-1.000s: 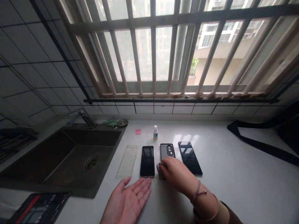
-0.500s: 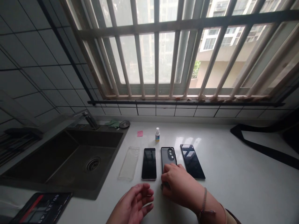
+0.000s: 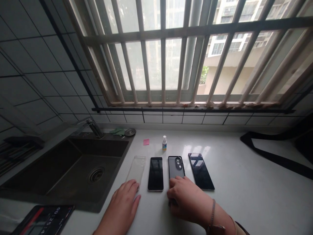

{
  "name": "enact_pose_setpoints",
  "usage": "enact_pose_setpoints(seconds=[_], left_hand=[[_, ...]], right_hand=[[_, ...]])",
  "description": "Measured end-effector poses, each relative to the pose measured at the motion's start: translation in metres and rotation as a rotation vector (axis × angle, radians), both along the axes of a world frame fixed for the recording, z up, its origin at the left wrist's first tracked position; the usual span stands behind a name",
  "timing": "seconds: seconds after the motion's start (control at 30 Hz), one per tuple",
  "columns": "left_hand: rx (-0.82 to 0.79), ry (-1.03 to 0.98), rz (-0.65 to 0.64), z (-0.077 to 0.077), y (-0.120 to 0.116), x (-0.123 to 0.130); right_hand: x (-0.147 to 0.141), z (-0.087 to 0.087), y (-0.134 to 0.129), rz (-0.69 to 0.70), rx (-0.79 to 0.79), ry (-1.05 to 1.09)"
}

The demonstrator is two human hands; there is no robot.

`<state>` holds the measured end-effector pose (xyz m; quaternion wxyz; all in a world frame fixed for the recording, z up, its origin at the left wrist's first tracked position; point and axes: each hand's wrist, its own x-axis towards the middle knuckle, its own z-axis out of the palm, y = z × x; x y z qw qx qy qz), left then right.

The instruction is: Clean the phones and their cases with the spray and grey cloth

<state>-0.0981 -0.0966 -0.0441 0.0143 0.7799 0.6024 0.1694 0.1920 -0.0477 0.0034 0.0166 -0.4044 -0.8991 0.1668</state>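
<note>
R hand (image 3: 188,199) on phone (image 3: 176,167) (cam end away).

A black smartphone (image 3: 155,173) lies between the left hand (image 3: 121,204) and right hand (image 3: 187,202), with a narrow gap to each, and a longer black phone (image 3: 201,171) blocks the right hand's way rightward.

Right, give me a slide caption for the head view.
Left hand touches a clear phone case while right hand rests on a dark-cased phone on a white countertop.
</note>
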Motion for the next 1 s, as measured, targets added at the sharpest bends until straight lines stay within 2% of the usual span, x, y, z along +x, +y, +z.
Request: enact_pose_setpoints(seconds=[0.37,0.43,0.53,0.6,0.63,0.7,0.77,0.83,0.87,0.93,1.0], left_hand=[[-0.046,0.012,0.057,-0.005,-0.007,0.007],[-0.033,-0.027,0.07,0.001,-0.006,0.01],[0.007,-0.186,0.094,0.02,-0.005,0.018],[-0.032,-0.373,0.116,0.036,-0.005,0.029],[-0.108,-0.49,0.118,0.043,-0.006,0.036],[-0.376,-0.776,0.106,0.053,-0.01,0.055],[-0.61,-1.209,0.09,0.057,-0.013,0.077],[-0.779,-1.657,0.094,0.057,-0.014,0.097],[-0.846,-1.819,0.09,0.057,-0.013,0.106],[-0.906,-2.041,0.094,0.056,-0.008,0.118],[-0.928,-2.158,0.12,0.057,-0.002,0.124]], right_hand=[[-0.007,-0.001,-0.002,-0.001,0.04,-0.054],[-0.007,-0.001,-0.002,-0.012,0.065,-0.044],[-0.009,0.0,-0.002,-0.063,0.123,0.032],[-0.01,0.001,-0.001,-0.122,0.184,0.124],[-0.011,0.003,-0.001,-0.155,0.221,0.177],[-0.011,0.007,-0.001,-0.213,0.293,0.294],[-0.01,0.012,-0.003,-0.242,0.332,0.435],[-0.009,0.017,-0.007,-0.194,0.308,0.605],[-0.008,0.019,-0.009,-0.142,0.275,0.686],[-0.008,0.022,-0.014,-0.015,0.188,0.793],[-0.009,0.023,-0.019,0.098,0.106,0.823]])
